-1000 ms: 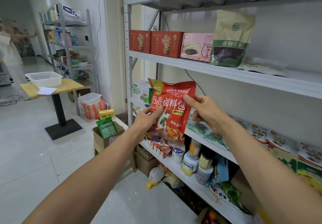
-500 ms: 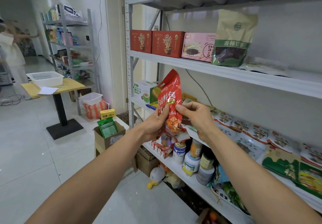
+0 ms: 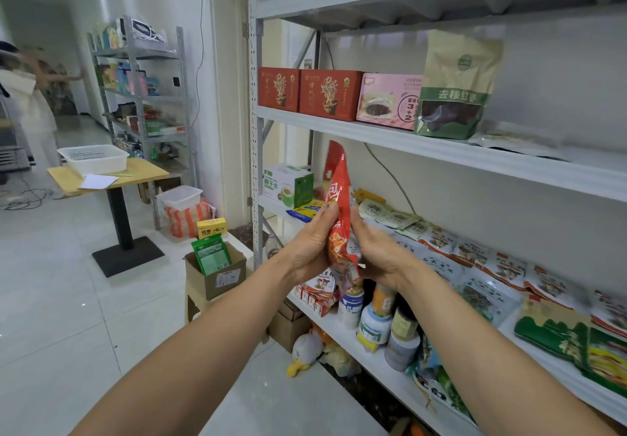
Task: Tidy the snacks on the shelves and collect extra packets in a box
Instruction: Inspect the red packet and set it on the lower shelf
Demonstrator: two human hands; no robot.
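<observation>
By shelves [image 3: 441,146], red packet [image 3: 339,194] held between hands [image 3: 310,249]

The red packet [image 3: 339,218] has turned from face-on to edge-on and now stands upright just right of the green-and-white box [image 3: 288,186], no longer overlapping it. The left grip [image 3: 310,249] and right grip [image 3: 376,252] have closed together, clasping the packet's lower half between them.
</observation>
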